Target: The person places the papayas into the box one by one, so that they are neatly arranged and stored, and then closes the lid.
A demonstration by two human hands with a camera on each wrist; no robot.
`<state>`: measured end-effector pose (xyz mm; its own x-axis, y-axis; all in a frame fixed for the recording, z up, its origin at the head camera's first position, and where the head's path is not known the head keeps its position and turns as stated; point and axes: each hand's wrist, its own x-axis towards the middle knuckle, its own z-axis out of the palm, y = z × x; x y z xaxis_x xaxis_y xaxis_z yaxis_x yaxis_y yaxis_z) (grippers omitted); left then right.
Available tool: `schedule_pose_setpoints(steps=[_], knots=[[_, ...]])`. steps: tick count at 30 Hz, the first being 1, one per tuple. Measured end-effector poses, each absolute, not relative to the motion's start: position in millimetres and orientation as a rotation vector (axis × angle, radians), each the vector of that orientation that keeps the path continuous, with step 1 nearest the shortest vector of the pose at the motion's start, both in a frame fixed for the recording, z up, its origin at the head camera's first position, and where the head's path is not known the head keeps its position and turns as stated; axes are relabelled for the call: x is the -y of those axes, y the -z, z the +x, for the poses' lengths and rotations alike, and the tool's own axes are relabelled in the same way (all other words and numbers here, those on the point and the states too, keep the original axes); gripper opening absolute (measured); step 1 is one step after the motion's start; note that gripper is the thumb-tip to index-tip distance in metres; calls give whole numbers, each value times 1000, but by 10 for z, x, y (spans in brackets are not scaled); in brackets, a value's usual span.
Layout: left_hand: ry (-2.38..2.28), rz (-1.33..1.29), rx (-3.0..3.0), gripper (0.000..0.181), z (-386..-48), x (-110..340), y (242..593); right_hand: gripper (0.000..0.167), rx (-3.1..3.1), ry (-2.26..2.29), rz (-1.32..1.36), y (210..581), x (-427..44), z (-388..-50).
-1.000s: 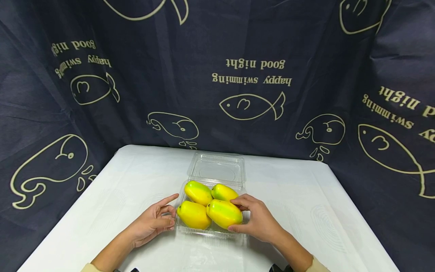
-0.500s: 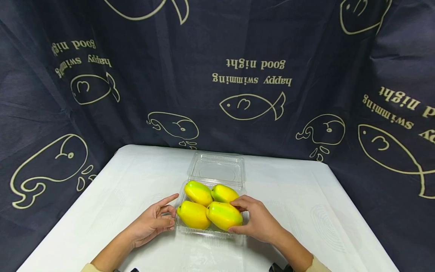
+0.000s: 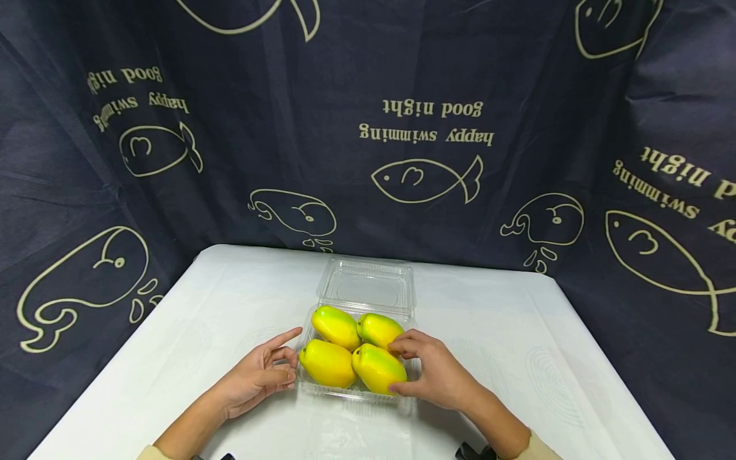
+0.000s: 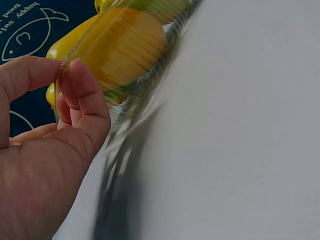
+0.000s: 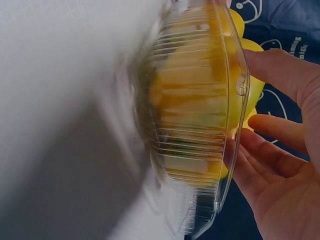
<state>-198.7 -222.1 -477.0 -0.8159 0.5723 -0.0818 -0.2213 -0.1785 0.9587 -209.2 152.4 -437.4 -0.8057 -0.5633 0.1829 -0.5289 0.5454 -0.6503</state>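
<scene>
Several yellow-green mangoes lie in a clear plastic clamshell box (image 3: 359,391), in two rows. My right hand (image 3: 439,374) holds the front right mango (image 3: 379,370), with the thumb at its near side and fingers at its far right. Beside it sit the front left mango (image 3: 328,364), the back left mango (image 3: 336,327) and the back right mango (image 3: 379,329). At the box's left edge, my left hand (image 3: 261,377) pinches the rim between thumb and index finger, seen closely in the left wrist view. Ribbed box walls (image 5: 195,100) show in the right wrist view.
The box's lid (image 3: 368,281) lies folded back toward the table's far edge. A white cloth covers the table (image 3: 489,306). Behind and at the sides hangs a dark blue curtain (image 3: 322,115) printed with fish and whales.
The front right mango has turned in my right hand, so its stem end sits a little farther right and it slants more steeply. My left hand stays in place.
</scene>
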Motion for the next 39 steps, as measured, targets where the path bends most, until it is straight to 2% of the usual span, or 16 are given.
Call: schedule_pose_setpoints(steps=[7, 39], knots=[[-2034, 410, -1578, 89, -1999, 2221, 4774, 47, -2717, 1101, -987, 4365, -1526, -2100], [-2016, 386, -1581, 89, -2048, 2220, 4761, 38, -2738, 1362, -1031, 4315, -1735, -2288]])
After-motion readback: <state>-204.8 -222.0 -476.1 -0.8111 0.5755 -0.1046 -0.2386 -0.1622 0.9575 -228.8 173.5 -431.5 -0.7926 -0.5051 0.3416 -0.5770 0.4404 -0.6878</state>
